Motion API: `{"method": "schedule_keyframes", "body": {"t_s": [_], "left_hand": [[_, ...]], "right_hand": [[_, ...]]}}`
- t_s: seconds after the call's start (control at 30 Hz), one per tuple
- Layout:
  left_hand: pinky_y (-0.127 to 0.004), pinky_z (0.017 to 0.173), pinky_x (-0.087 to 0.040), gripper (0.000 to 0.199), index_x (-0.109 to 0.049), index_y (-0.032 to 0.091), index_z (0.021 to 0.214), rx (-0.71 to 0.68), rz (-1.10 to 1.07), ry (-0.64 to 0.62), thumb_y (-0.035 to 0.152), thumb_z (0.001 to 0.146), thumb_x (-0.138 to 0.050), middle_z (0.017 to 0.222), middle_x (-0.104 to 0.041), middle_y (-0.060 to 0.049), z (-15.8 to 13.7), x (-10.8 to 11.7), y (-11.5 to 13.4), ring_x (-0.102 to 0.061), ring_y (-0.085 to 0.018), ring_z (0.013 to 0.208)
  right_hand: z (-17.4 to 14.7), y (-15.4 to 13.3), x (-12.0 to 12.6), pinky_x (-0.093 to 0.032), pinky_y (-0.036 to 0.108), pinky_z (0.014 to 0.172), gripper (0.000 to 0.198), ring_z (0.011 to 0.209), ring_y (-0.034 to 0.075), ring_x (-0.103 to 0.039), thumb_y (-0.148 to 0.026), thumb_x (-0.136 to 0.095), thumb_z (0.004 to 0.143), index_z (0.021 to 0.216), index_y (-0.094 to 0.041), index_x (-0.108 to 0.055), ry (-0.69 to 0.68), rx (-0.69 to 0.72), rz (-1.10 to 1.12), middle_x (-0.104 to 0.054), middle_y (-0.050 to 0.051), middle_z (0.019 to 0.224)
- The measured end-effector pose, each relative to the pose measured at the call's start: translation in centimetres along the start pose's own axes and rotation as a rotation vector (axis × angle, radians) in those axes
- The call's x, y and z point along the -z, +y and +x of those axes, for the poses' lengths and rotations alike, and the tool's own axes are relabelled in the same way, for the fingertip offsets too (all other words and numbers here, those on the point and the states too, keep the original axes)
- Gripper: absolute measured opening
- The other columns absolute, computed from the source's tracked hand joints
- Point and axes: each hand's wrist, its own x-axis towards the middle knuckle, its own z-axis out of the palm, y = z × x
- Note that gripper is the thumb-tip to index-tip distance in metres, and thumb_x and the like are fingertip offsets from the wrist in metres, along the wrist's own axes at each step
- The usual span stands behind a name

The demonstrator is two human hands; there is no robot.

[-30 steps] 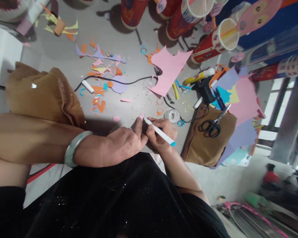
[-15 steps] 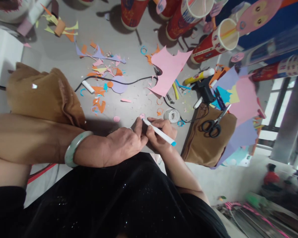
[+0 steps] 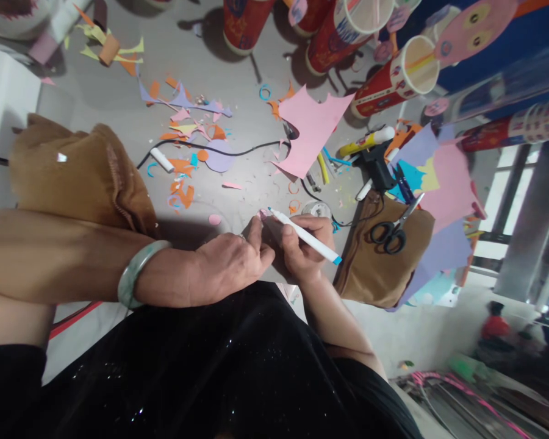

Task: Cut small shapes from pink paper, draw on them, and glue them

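Observation:
A white marker [image 3: 306, 238] with a blue end is gripped in my right hand [image 3: 306, 247], its blue tip pointing up and left, a little above the table. My left hand [image 3: 231, 262] rests on the table with its index finger stretched forward and the other fingers curled. That fingertip presses on a small pink paper circle [image 3: 262, 213], which is partly covered. Another pink paper circle [image 3: 215, 219] lies flat to the left of it. The clear tape roll [image 3: 316, 210] sits just beyond my right hand, partly hidden by it.
Paper scraps [image 3: 180, 164] and a black cord [image 3: 219, 144] lie across the table. A cut pink sheet [image 3: 308, 131] is farther back. At right, scissors [image 3: 391, 235] rest on a brown pouch [image 3: 379, 268] near a black glue gun [image 3: 377, 167]. Red paper cups [image 3: 379, 91] stand behind.
My right hand has moved right and slightly up with the marker, so its tip is now off the pink circle. My left hand stays nearly in place.

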Motion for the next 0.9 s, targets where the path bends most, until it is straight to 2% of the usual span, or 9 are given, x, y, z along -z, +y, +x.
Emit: {"method": "schedule_keyframes", "body": {"t_s": [0.13, 0.3, 0.47, 0.7, 0.9], "left_hand": [[-0.028, 0.046, -0.056, 0.038, -0.066, 0.008, 0.125, 0.01, 0.021, 0.002, 0.007, 0.096, -0.042, 0.138, -0.061, -0.034, -0.03, 0.07, 0.02, -0.073, -0.021, 0.057], [-0.032, 0.046, -0.058, 0.049, -0.059, 0.01, 0.139, 0.029, 0.018, 0.056, 0.003, 0.093, -0.045, 0.14, -0.059, -0.034, -0.25, -0.4, 0.06, -0.074, -0.023, 0.059], [-0.035, 0.051, -0.062, 0.047, -0.059, 0.008, 0.14, 0.018, -0.005, 0.124, 0.007, 0.094, -0.046, 0.142, -0.056, -0.035, -0.4, -0.82, -0.03, -0.077, -0.028, 0.068], [-0.031, 0.044, -0.057, 0.052, -0.061, 0.01, 0.138, 0.014, 0.069, 0.103, 0.001, 0.09, -0.042, 0.138, -0.061, -0.033, -0.43, -0.65, -0.04, -0.073, -0.023, 0.056], [-0.031, 0.046, -0.056, 0.05, -0.061, 0.009, 0.135, 0.001, 0.123, 0.115, 0.002, 0.09, -0.041, 0.136, -0.062, -0.033, -0.56, -0.4, -0.11, -0.073, -0.022, 0.056]], "right_hand": [[-0.12, 0.04, -0.05, -0.057, 0.031, 0.062, 0.011, 0.072, 0.016, -0.07, -0.03, -0.062, 0.096, 0.101, -0.023, -0.055, -0.11, -0.045, 0.027, -0.071, 0.002, 0.086], [0.02, 0.08, -0.1, -0.059, 0.033, 0.07, 0.01, 0.076, 0.016, -0.071, -0.026, -0.062, 0.095, 0.102, -0.023, -0.054, -0.14, -0.053, 0.053, -0.07, 0.001, 0.085], [0.19, 0.07, -0.14, -0.059, 0.032, 0.066, 0.01, 0.076, 0.016, -0.071, -0.028, -0.061, 0.096, 0.101, -0.023, -0.055, -0.139, -0.027, 0.002, -0.071, 0.001, 0.086], [0.43, -0.05, 0.07, -0.056, 0.029, 0.061, 0.01, 0.072, 0.015, -0.07, -0.029, -0.063, 0.095, 0.099, -0.024, -0.055, -0.114, 0.012, -0.009, -0.071, 0.0, 0.084], [0.56, -0.05, 0.23, -0.057, 0.03, 0.061, 0.012, 0.071, 0.016, -0.07, -0.028, -0.064, 0.094, 0.099, -0.024, -0.055, -0.133, 0.011, -0.021, -0.071, 0.0, 0.084]]}}
